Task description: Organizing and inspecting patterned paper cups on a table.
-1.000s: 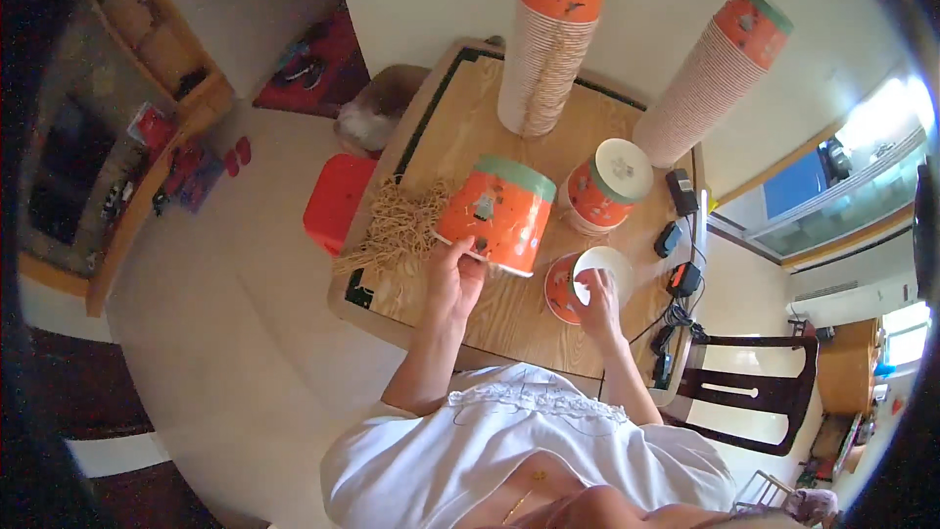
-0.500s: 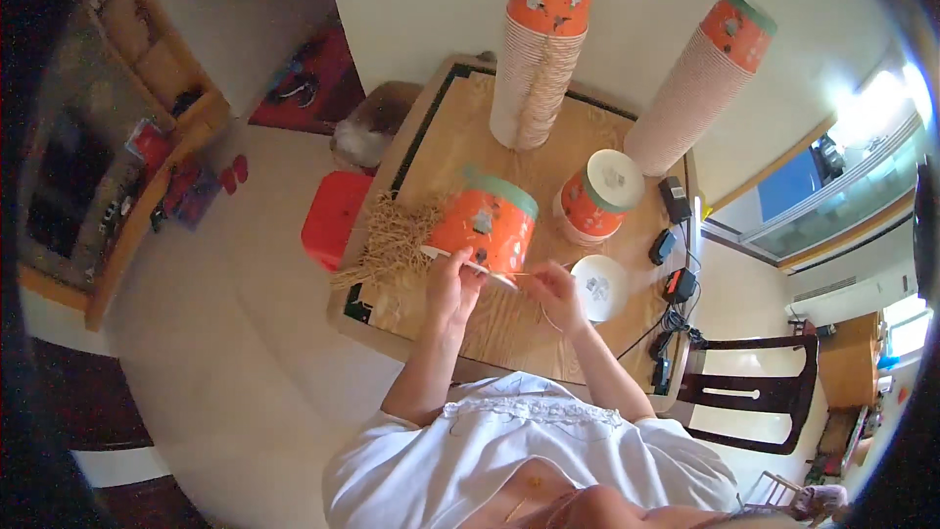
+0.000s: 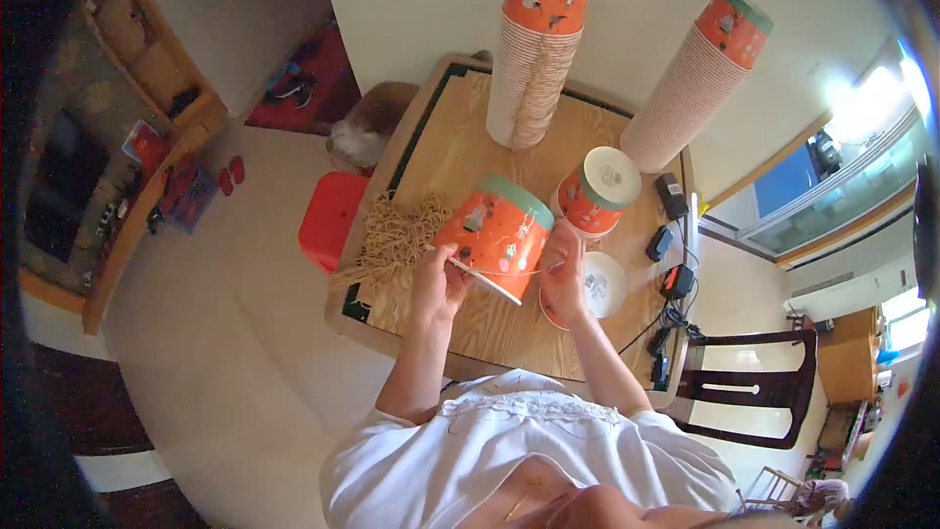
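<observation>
Mid-frame, w/ L hand [image 3: 440, 284] half-curled on orange tub [image 3: 494, 232] & R hand [image 3: 564, 272] pinching thin band [image 3: 526, 273], we may lose the band by uneven pull.

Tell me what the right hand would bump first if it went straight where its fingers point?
Probably the short tub stack, just beyond the right hand, though depth is hard to judge. The orange tub held in the left hand is close beside that path.
</observation>
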Demonstrator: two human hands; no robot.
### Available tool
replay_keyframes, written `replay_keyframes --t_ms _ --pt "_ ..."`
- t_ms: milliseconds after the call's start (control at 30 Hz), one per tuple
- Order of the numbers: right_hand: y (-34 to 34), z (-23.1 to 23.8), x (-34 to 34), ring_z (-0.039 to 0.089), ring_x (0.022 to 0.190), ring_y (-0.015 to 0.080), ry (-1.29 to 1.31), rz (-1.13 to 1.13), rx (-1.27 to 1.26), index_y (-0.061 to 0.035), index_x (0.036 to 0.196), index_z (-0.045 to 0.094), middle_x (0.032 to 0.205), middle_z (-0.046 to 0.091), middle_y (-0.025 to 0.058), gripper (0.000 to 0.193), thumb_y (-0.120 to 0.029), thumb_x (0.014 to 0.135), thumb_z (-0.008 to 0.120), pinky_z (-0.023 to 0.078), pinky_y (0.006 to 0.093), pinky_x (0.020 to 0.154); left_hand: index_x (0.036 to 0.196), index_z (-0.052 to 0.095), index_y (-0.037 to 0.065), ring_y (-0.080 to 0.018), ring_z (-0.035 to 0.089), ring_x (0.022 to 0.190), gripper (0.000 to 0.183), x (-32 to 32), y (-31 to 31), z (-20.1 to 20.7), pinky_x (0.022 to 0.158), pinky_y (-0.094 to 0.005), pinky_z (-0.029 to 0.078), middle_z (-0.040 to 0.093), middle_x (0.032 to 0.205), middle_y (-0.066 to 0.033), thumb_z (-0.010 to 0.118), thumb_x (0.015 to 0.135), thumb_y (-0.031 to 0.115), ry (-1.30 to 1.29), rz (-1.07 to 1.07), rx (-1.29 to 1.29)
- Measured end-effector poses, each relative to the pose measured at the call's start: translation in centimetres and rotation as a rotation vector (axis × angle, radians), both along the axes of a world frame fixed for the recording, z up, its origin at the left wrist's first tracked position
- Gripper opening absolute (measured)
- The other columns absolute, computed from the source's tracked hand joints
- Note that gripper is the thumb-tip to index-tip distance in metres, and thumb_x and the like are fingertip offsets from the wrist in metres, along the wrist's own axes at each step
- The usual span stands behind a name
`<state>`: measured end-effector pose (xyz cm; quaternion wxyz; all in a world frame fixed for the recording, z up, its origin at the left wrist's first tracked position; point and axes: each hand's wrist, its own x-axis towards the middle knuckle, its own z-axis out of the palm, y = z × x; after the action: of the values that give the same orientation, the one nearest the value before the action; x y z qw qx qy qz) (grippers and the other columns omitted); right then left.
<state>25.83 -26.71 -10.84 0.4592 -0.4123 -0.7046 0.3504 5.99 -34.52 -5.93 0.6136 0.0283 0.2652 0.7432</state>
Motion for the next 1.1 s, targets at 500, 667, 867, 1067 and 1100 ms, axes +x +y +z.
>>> replay_keyframes --t_ms 500,667,867,1067,1100 --pt "-2.7 9.7 -1.7 0.049 0.102 0.0310 -0.317 0.227 0.226 -0.0069 0.099 0.058 0.109 0.053 0.0121 0.033 -0.008 0.068 0.070 0.040 0.0416 0.087 0.119 0.049 0.003 -0.0094 0.056 0.093 0.039 3.1 -2.3 2.1 0.074 -0.0244 0.049 0.059 0.105 -0.0028 0.062 0.084 0.014 1.035 -0.344 0.079" --pt "-3.5 10.3 -1.3 0.058 0.077 0.0209 -0.160 0.377 0.068 -0.0054 0.087 0.064 0.081 0.061 0.0060 0.015 -0.002 0.073 0.067 0.045 0.0309 0.070 0.116 0.051 0.002 -0.0091 0.057 0.088 0.034 3.6 -2.6 1.4 0.074 -0.0237 0.049 0.060 0.098 -0.0018 0.061 0.085 0.013 1.008 -0.294 0.102" --pt "-2.8 10.2 -0.4 0.058 0.077 0.0203 -0.198 0.140 0.009 -0.0040 0.087 0.064 0.084 0.062 0.0073 0.013 -0.004 0.075 0.066 0.045 0.0296 0.070 0.114 0.051 0.001 -0.0092 0.058 0.087 0.026 4.9 -2.8 1.7 0.073 -0.0240 0.047 0.061 0.098 -0.0038 0.053 0.088 0.005 0.749 -0.038 0.166" --pt "-3.7 11.2 -1.8 0.056 0.082 0.0256 -0.244 0.208 0.289 -0.0040 0.087 0.060 0.084 0.058 0.0083 0.017 -0.008 0.073 0.068 0.044 0.0345 0.073 0.111 0.052 0.001 -0.0096 0.057 0.087 0.024 5.4 -2.1 1.9 0.074 -0.0231 0.046 0.060 0.100 -0.0046 0.052 0.087 -0.001 0.914 -0.045 0.045" --pt "-3.8 11.1 -2.0 0.056 0.083 0.0269 -0.283 0.199 0.321 -0.0039 0.087 0.059 0.084 0.057 0.0085 0.017 -0.008 0.073 0.068 0.044 0.0357 0.074 0.110 0.052 0.001 -0.0092 0.057 0.086 0.024 5.7 -2.0 1.8 0.074 -0.0230 0.046 0.060 0.098 -0.0041 0.052 0.086 -0.001 0.933 -0.010 0.085"
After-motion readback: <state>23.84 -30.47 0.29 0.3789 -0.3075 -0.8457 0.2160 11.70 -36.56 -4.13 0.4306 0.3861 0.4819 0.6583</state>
